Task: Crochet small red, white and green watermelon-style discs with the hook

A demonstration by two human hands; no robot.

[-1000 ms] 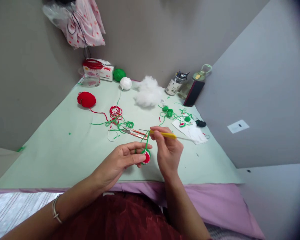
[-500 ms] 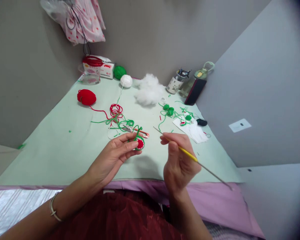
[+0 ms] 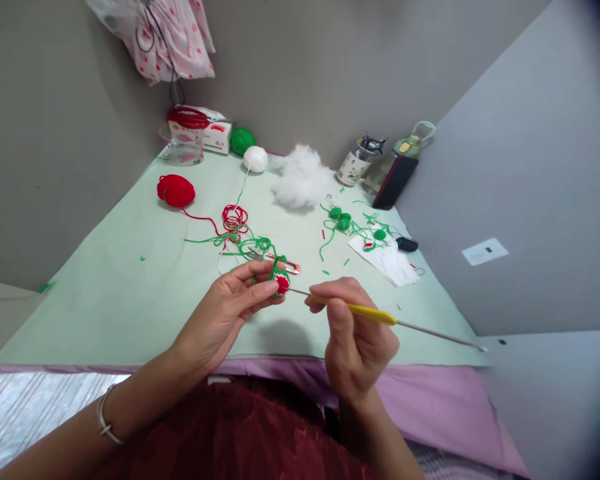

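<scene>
Between the thumb and fingers of my left hand (image 3: 245, 293) is a small round crochet piece (image 3: 283, 283), red in the middle with a white ring and a green edge. My right hand (image 3: 357, 333) grips a crochet hook (image 3: 375, 313) by its yellow handle. One thin metal end of the hook meets the face of the crochet piece; whether it passes through a stitch I cannot tell. The hook's other end points out to the right. Behind my left fingers lie orange-handled thread snips (image 3: 293, 268) and loose green yarn (image 3: 260, 247).
A red yarn ball (image 3: 177, 191), white yarn ball (image 3: 255, 159) and green yarn ball (image 3: 243, 141) stand toward the back. White stuffing (image 3: 303, 179) sits mid-back. Small green crochet balls (image 3: 344, 221) and a white tissue (image 3: 387, 260) lie right, near a phone (image 3: 396, 183) against a bottle.
My right hand has lowered the crochet hook and tilted it flatter, bringing its tip from above right onto the crochet piece. My left hand keeps its hold, nearly still.
</scene>
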